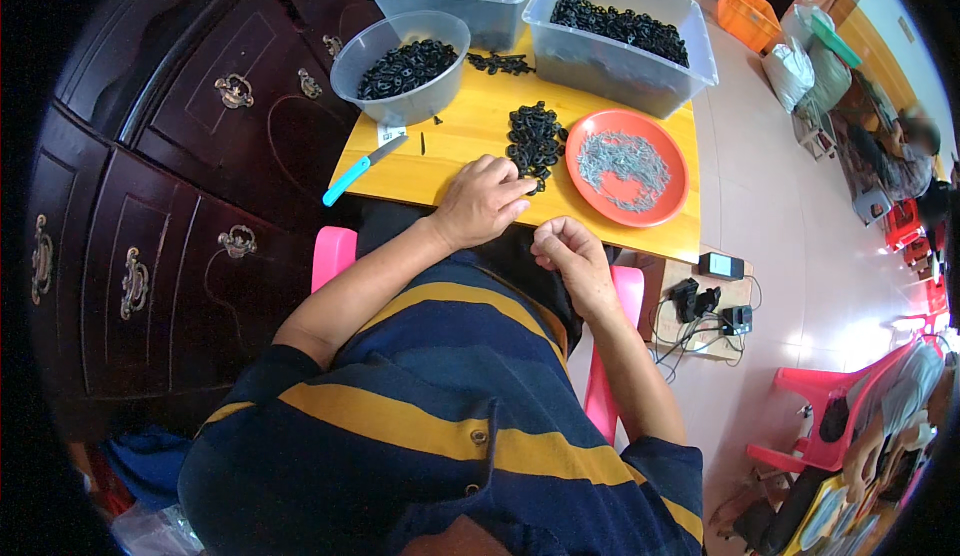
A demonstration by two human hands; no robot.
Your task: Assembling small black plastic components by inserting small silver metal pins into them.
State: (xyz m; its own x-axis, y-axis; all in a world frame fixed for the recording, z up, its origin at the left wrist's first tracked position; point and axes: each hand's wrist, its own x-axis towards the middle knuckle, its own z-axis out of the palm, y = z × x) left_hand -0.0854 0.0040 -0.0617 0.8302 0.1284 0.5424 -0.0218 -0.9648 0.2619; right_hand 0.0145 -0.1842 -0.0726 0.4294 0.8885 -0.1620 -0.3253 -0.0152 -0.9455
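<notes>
black parts (535, 136): loose pile, presumably kept within reach; left hand (485, 202) half-curled at near end, right hand (572, 256) loosely curled; any grip, cannot tell.

On a clock face centred on the view, two bare hands (482, 204) are at twelve and three, two rectangular translucent bins (615, 76) at twelve and one, and two loose heaps of black plastic pieces (537, 136) likewise. There is one round translucent tub (412, 108) at eleven, one turquoise-handled knife (350, 180) at ten, one orange-red plate (652, 217) at two, and seven ornate metal handles (233, 91) from nine to eleven.
</notes>
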